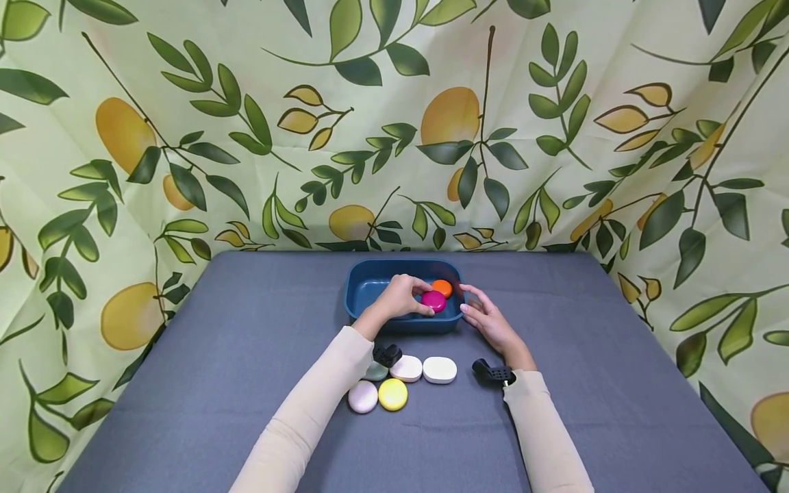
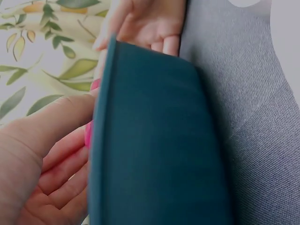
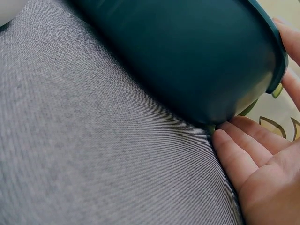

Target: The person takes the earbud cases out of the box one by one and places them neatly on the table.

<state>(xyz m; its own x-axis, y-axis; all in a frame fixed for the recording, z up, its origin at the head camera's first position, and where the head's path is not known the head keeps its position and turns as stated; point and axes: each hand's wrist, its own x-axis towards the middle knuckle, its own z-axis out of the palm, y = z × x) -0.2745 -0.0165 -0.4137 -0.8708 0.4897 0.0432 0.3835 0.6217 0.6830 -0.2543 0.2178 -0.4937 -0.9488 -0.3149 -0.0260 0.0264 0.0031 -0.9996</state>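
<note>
A blue rectangular bin [image 1: 360, 319] stands at the middle of the table's far half. Over its right part, my left hand [image 1: 397, 298] pinches a smooth, round magenta piece [image 1: 434, 301], like a soap bar, between thumb and fingers. Right behind that lies a round orange piece [image 1: 441, 288] inside the bin. My right hand [image 1: 493, 327] is at the bin's right end, fingers fairly straight, fingertips against or close to the outer wall. In the left wrist view the bin's wall [image 2: 154, 136] hides most of the magenta piece [image 2: 88, 133].
In front of the bin lie a white oblong piece [image 1: 440, 370], a pale round one [image 1: 407, 368], a grey-green one [image 1: 376, 371] partly behind the left wrist strap, a lavender one [image 1: 363, 397] and a yellow one [image 1: 393, 394]. A leaf-patterned cloth [image 1: 382, 171] hangs behind the grey table [image 1: 265, 329].
</note>
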